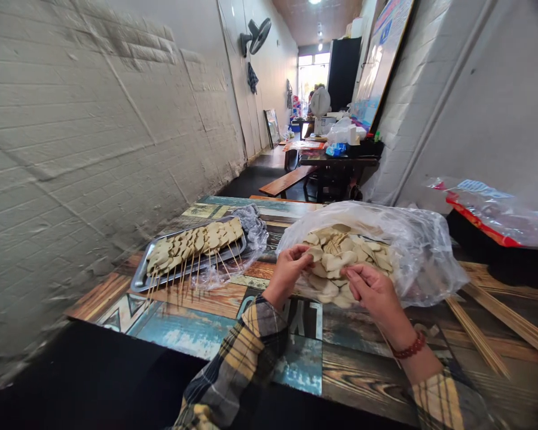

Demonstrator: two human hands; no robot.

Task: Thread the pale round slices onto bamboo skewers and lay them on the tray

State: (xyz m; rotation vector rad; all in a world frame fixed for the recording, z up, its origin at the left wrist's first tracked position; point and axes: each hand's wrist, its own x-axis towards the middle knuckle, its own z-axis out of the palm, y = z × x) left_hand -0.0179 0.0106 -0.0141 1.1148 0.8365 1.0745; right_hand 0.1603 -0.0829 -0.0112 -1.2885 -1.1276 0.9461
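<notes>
Right hand: fingers pinched, gripping thin bamboo skewer. Left hand: fingers nearly closed on pale flat slice. Clear plastic bag, worktop right: loose slices. Metal tray, left: skewered slices.
</notes>
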